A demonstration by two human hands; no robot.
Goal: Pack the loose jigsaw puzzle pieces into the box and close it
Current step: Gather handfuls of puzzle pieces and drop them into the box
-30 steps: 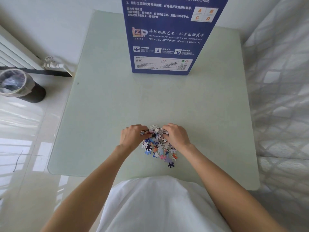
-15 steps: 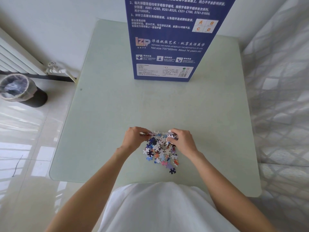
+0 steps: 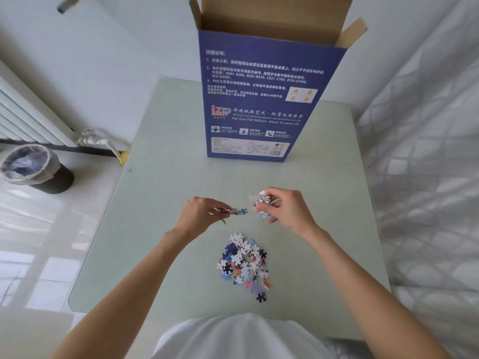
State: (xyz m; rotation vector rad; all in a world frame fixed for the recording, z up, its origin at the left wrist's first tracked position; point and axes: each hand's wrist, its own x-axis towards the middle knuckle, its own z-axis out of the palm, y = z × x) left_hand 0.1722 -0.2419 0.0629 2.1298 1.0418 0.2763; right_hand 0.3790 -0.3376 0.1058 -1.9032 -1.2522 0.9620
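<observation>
A tall blue puzzle box (image 3: 261, 104) stands upright at the far side of the pale green table (image 3: 160, 229), its brown top flaps open. A pile of loose jigsaw pieces (image 3: 243, 265) lies on the table near me. My left hand (image 3: 199, 216) is raised above the table, pinching a small bunch of pieces (image 3: 233, 210). My right hand (image 3: 287, 211) is also lifted, closed around a handful of pieces (image 3: 260, 203). Both hands hover between the pile and the box.
A white radiator (image 3: 28, 117) and a lined dark waste bin (image 3: 33, 168) are on the floor to the left. A patterned white bed cover (image 3: 427, 177) runs along the table's right side. White wall behind the box.
Both hands have lifted off the pile with pieces in them and moved away from me, toward the box. The view has tilted up, showing the box's open top.
</observation>
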